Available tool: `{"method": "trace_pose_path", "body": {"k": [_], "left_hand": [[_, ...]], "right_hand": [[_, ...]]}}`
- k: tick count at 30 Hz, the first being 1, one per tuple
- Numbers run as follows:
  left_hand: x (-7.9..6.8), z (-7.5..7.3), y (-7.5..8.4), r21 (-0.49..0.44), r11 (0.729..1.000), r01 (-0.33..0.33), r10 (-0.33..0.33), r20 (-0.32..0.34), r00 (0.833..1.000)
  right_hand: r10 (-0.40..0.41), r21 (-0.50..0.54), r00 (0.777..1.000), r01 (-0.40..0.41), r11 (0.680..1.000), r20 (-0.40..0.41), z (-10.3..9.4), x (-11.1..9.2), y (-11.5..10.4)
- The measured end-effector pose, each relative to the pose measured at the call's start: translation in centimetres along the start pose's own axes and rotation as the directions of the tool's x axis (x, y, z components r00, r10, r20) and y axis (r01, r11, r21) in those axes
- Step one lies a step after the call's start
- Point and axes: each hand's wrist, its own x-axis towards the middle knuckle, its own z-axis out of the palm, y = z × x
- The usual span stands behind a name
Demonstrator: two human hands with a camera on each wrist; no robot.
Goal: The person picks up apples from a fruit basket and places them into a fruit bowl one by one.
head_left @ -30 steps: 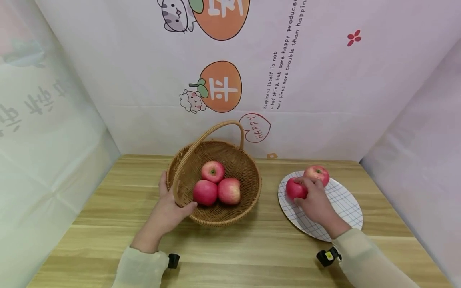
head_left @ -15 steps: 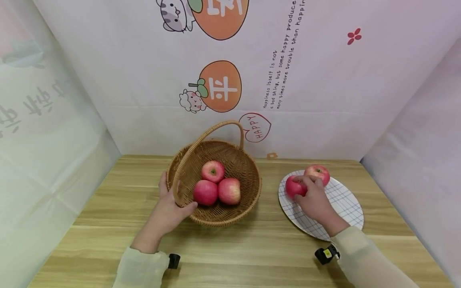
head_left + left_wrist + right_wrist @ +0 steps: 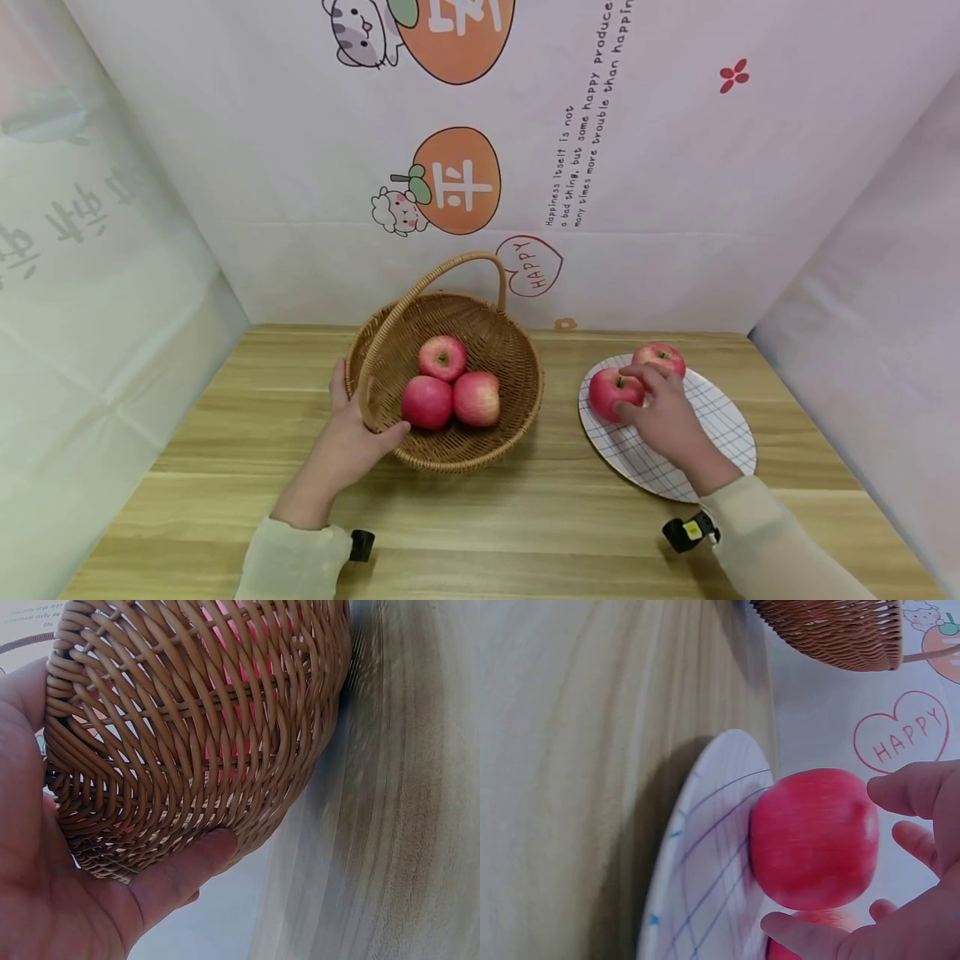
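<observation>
A round wicker basket (image 3: 517,417) with a tall handle holds a cluster of three red apples (image 3: 477,398). My left hand (image 3: 348,442) grips its left side, thumb over the rim and fingers against the outer weave; the left wrist view shows those fingers on the wicker (image 3: 180,735). On the right, a white plate (image 3: 716,425) with blue grid lines bears two apples. The front apple (image 3: 609,395) rests on the plate, its stem showing. My right hand (image 3: 663,417) is spread beside it, thumb and fingers loosely parted. The rear apple (image 3: 660,357) sits just behind.
Everything stands on a wooden table (image 3: 465,533). A printed white backdrop (image 3: 660,183) rises behind the table, and pale sheets (image 3: 82,358) flank both sides. The basket handle (image 3: 420,292) arches high, close to the backdrop.
My right hand's fingers have loosened and drawn back slightly to the right from the front apple, more of which now shows. The left hand and basket stay put.
</observation>
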Motion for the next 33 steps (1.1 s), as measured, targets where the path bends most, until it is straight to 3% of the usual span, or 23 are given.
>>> {"method": "trace_pose_path", "body": {"k": [15,28,33], "left_hand": [[0.0,0.1,-0.1,-0.034,0.999,0.007,-0.008,-0.011,1.000],[0.0,0.0,0.0,-0.042,0.999,0.024,-0.024,-0.006,1.000],[0.1,0.0,0.1,-0.033,0.999,0.029,-0.029,-0.002,1.000]], "right_hand": [[-0.002,0.048,0.997,0.006,0.999,-0.074,-2.2,-0.2,-2.0],[-0.028,0.223,0.993,0.053,0.973,-0.114,-3.8,-1.5,-6.7],[-0.034,0.327,0.995,0.065,0.943,-0.099,-3.7,-2.1,-8.9]]}}
